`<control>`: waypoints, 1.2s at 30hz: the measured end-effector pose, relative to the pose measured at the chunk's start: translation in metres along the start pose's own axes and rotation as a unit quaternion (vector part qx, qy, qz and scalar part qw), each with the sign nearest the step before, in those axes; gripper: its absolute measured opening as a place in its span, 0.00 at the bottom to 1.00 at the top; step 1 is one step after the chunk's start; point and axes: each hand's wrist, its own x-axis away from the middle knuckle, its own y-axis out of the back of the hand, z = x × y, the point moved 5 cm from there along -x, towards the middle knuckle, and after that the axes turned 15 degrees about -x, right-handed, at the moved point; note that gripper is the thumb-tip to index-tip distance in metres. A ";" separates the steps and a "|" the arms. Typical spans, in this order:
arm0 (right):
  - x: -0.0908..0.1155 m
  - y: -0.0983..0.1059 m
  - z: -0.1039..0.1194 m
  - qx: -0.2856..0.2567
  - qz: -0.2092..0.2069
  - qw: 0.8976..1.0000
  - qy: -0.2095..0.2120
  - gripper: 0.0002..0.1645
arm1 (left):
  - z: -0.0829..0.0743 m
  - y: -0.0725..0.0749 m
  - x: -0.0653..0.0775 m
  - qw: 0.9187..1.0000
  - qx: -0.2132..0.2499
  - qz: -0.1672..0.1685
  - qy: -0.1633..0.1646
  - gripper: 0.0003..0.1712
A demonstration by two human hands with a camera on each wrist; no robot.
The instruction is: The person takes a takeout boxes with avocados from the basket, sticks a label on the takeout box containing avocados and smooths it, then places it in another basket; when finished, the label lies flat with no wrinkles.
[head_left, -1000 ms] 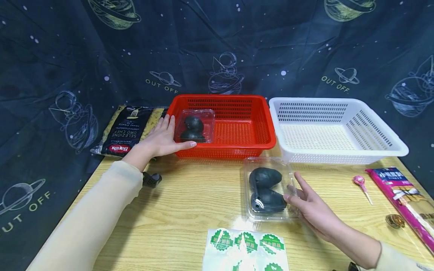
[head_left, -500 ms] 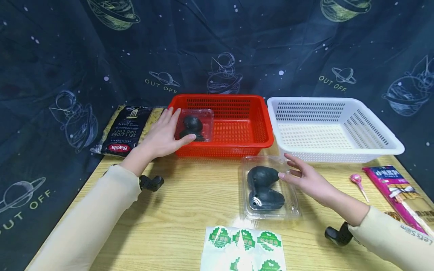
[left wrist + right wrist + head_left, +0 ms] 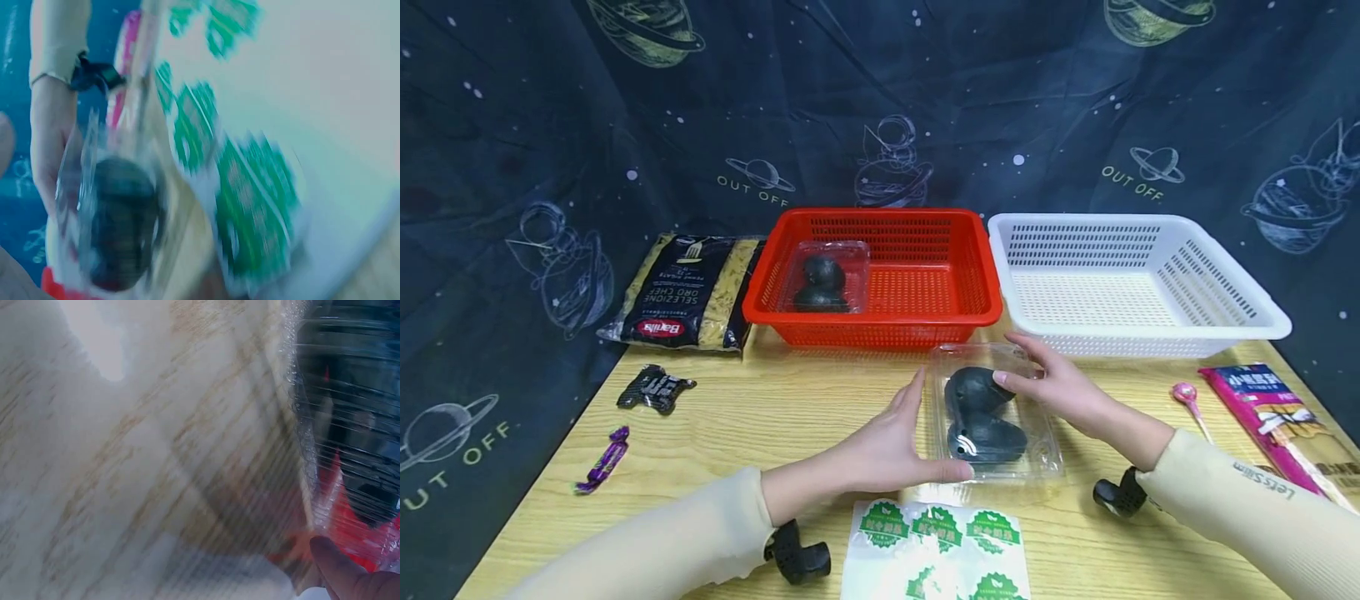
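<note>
A clear plastic clamshell box [image 3: 938,375] with dark, pear-shaped avocados [image 3: 988,442] inside lies on the table in the head view. At its left side is my left hand [image 3: 880,446], thumb and fingers spread wide, the thumb by the box's near left corner. My right hand [image 3: 1063,392] is at the far right corner, with its thumb over the lid and its fingers reaching along the far edge. In the right wrist view a fingertip [image 3: 328,550] sits against the box's edge. The left wrist view is blurred, showing an avocado [image 3: 122,222] through the plastic.
A red basket [image 3: 872,318] holds a similar box [image 3: 859,279]; a white basket [image 3: 1150,342] stands beside it. A sticker sheet [image 3: 887,575] lies in front. Left are a pasta bag [image 3: 681,287], a black wrapper [image 3: 653,389] and a purple candy [image 3: 604,461]; right, a lollipop [image 3: 1184,392] and pink packet [image 3: 1243,392].
My left hand has come away from the red basket, towards me and right, to the box's left side. My right hand has slid from the box's right side to its far right corner.
</note>
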 end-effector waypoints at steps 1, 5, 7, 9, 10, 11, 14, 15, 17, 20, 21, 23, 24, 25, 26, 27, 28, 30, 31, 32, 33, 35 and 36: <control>-0.001 0.000 -0.001 0.002 -0.003 1.000 -0.002 0.47 | -0.002 -0.005 -0.003 0.999 0.028 0.012 0.007 0.74; -0.003 -0.002 -0.003 0.010 -0.013 1.000 -0.007 0.47 | -0.008 -0.017 -0.013 0.995 0.091 0.035 0.007 0.82; -0.002 -0.002 -0.003 0.015 -0.017 1.000 -0.010 0.47 | -0.006 -0.021 -0.017 0.995 0.094 0.034 0.007 0.84; 0.000 -0.002 -0.003 0.015 -0.019 1.000 -0.016 0.47 | -0.003 -0.022 -0.020 0.995 0.099 0.028 0.000 0.84; 0.001 -0.003 -0.003 0.011 -0.019 1.000 -0.019 0.48 | -0.001 -0.021 -0.021 0.994 0.108 0.027 -0.007 0.83; 0.002 -0.003 -0.003 0.006 -0.018 1.000 -0.023 0.48 | 0.002 -0.020 -0.022 0.993 0.117 0.027 -0.014 0.83; 0.008 -0.004 -0.001 -0.013 -0.017 0.999 -0.036 0.48 | 0.010 -0.015 -0.025 0.987 0.151 0.039 -0.042 0.79; 0.010 -0.005 -0.001 -0.021 -0.019 0.999 -0.040 0.48 | 0.012 -0.014 -0.026 0.984 0.163 0.050 -0.049 0.77; 0.014 -0.004 -0.001 -0.034 -0.024 0.998 -0.046 0.47 | 0.017 -0.010 -0.028 0.977 0.188 0.069 -0.071 0.74; 0.020 -0.005 -0.002 -0.054 -0.032 0.997 -0.051 0.46 | 0.026 -0.005 -0.031 0.964 0.226 0.101 -0.100 0.67; 0.023 -0.005 -0.003 -0.061 -0.033 0.996 -0.052 0.46 | 0.030 -0.004 -0.032 0.959 0.237 0.111 -0.108 0.65; 0.028 -0.006 -0.005 -0.076 -0.035 0.995 -0.057 0.45 | 0.036 -0.002 -0.034 0.949 0.259 0.131 -0.123 0.61; 0.031 -0.007 -0.005 -0.079 -0.038 0.994 -0.062 0.45 | 0.040 -0.001 -0.035 0.946 0.263 0.138 -0.128 0.59; 0.034 -0.007 -0.006 -0.084 -0.042 0.993 -0.069 0.45 | 0.043 0.000 -0.036 0.943 0.267 0.146 -0.134 0.57; 0.037 -0.008 -0.006 -0.090 -0.045 0.992 -0.076 0.45 | 0.046 0.001 -0.037 0.941 0.270 0.151 -0.138 0.56; 0.039 -0.009 -0.007 -0.092 -0.048 0.991 -0.083 0.45 | 0.050 0.002 -0.038 0.937 0.277 0.157 -0.141 0.54; 0.042 -0.009 -0.007 -0.088 -0.051 0.991 -0.089 0.45 | 0.053 0.003 -0.038 0.934 0.284 0.162 -0.144 0.52; 0.045 -0.008 -0.006 -0.069 -0.051 0.991 -0.098 0.45 | 0.058 0.006 -0.040 0.929 0.294 0.168 -0.146 0.49; 0.046 -0.007 -0.006 -0.054 -0.048 0.992 -0.100 0.45 | 0.061 0.007 -0.041 0.926 0.302 0.171 -0.147 0.47; 0.045 -0.006 -0.005 -0.042 -0.042 0.993 -0.100 0.46 | 0.063 0.008 -0.042 0.924 0.308 0.174 -0.147 0.46; 0.044 -0.005 -0.005 -0.028 -0.034 0.994 -0.097 0.46 | 0.065 0.009 -0.043 0.921 0.315 0.177 -0.147 0.45; 0.039 -0.001 -0.004 -0.008 -0.014 0.996 -0.083 0.46 | 0.068 0.011 -0.044 0.917 0.321 0.184 -0.151 0.45; 0.036 0.000 -0.004 -0.008 -0.003 0.997 -0.075 0.46 | 0.069 0.011 -0.045 0.914 0.324 0.189 -0.153 0.44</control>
